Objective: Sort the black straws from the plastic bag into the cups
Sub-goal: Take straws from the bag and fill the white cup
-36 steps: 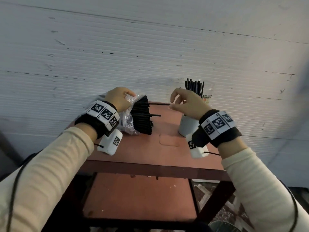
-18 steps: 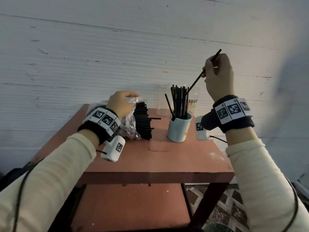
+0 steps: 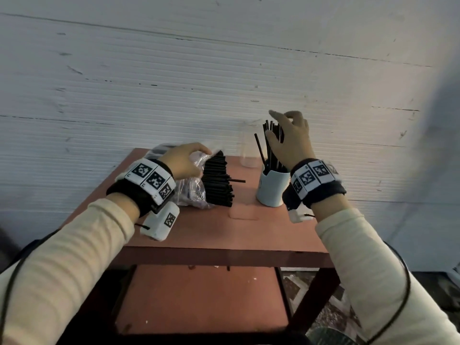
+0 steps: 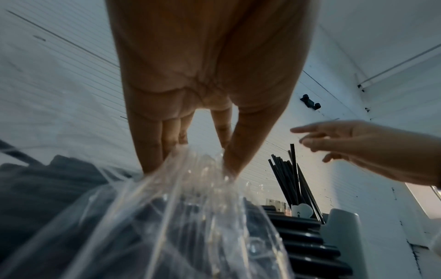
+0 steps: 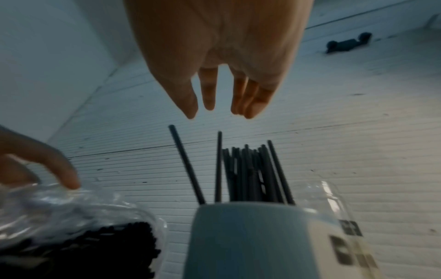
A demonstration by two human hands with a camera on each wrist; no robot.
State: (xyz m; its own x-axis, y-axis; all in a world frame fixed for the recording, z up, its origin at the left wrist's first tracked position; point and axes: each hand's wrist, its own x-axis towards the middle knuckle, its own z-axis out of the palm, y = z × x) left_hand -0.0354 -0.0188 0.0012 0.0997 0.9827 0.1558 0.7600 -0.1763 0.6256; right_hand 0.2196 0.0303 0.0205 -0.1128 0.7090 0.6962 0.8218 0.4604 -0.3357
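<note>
A clear plastic bag (image 3: 190, 189) lies on the red table (image 3: 211, 227), with a bundle of black straws (image 3: 219, 181) sticking out of its mouth. My left hand (image 3: 185, 159) pinches the bag's top; the wrist view shows the fingers (image 4: 235, 149) gathering the plastic (image 4: 181, 198). A pale blue cup (image 3: 272, 188) at the right holds several upright black straws (image 3: 270, 145). My right hand (image 3: 290, 138) hovers just above those straws with fingers spread, holding nothing. In the right wrist view its fingertips (image 5: 190, 111) hang a little above the straw tips (image 5: 245, 169) and the cup (image 5: 250, 239).
A clear glass cup (image 3: 249, 148) stands behind the blue cup by the white ribbed wall (image 3: 174, 83). One straw (image 3: 237, 181) pokes out sideways from the bundle. A lower red shelf (image 3: 199, 300) sits under the table. Patterned floor shows at the right.
My right hand held a straw high above the blue cup half a second ago; now it is lower, over the cup, and empty. The left hand has stayed on the bag.
</note>
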